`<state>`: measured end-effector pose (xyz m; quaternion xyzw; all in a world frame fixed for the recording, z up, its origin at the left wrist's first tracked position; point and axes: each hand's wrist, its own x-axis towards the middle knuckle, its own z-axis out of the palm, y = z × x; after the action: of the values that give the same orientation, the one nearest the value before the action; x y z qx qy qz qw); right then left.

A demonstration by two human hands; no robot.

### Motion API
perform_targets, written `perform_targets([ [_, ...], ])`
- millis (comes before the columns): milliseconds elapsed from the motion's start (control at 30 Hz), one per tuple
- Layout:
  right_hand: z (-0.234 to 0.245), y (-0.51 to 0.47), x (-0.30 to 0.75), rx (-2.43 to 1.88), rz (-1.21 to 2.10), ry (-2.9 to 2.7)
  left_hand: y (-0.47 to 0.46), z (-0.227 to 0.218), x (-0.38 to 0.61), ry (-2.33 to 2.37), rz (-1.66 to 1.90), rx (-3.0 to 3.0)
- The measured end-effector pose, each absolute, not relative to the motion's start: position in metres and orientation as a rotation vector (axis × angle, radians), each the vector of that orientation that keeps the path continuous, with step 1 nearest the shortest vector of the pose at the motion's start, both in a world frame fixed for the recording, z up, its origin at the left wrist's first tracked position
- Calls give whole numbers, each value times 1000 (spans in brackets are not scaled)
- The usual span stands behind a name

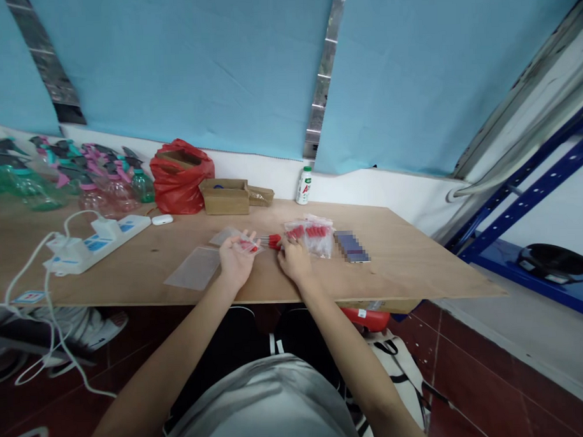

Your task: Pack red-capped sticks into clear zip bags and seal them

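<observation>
My left hand [237,261] is turned palm up over the table, its fingers curled around a small red-handled tool [248,246] and what looks like clear plastic. My right hand [295,260] rests palm down, fingers bent at the ends of several loose red-handled tools [274,241] with thin metal shafts. Whether its fingertips pinch one is hidden. Just beyond that hand lies a clear plastic bag [325,248] with more red handles in a row. Flat clear plastic sleeves [194,269] lie left of my left hand.
A phone [352,247] lies right of the bag. At the back stand a white bottle [304,186], a cardboard box [225,198] and a red plastic bag [181,184]. A power strip [101,244] with cables and several spray bottles [121,186] occupy the left.
</observation>
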<state>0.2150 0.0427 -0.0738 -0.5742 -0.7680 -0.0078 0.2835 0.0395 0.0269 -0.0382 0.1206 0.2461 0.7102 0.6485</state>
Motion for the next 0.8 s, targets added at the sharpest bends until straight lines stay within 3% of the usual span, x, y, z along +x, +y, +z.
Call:
perform_targets([
  [333,-73,50,207,-1435,64,-2032,27,-37,36,520,1662,247],
  [600,-54,31,209,-1015,180,-1521,30,-42,31,462,1757,244],
  [800,-48,17,207,-883,281,-1497,34,-45,26,458,1781,173],
])
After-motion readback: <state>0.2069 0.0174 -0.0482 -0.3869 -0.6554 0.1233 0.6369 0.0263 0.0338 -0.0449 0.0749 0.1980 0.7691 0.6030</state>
